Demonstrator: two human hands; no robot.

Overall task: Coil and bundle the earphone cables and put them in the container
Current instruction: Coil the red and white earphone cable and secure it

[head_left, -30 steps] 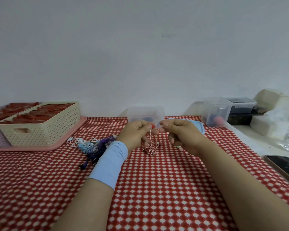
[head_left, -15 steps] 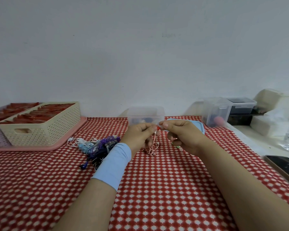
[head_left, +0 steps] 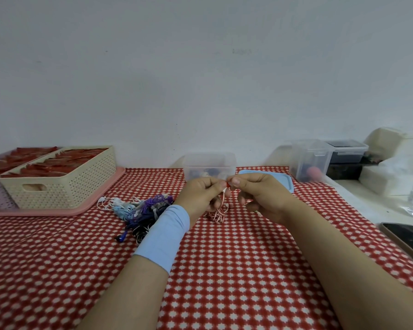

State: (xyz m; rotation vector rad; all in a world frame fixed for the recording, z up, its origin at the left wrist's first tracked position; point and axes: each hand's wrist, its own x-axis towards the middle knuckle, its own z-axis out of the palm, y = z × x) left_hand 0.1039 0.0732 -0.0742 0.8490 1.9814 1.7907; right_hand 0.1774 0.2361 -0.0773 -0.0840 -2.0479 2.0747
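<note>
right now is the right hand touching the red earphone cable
Touching: head view shows the right hand pinching the red earphone cable at its top end.

A plain pale grey wall (head_left: 200, 79) rises beyond the grip, softly and evenly lit. Under the grip spreads a red tablecloth (head_left: 224, 282) with white star-shaped dots. To the grip's right, a white counter (head_left: 365, 206) adjoins the cloth's edge and runs back to the wall.
</note>
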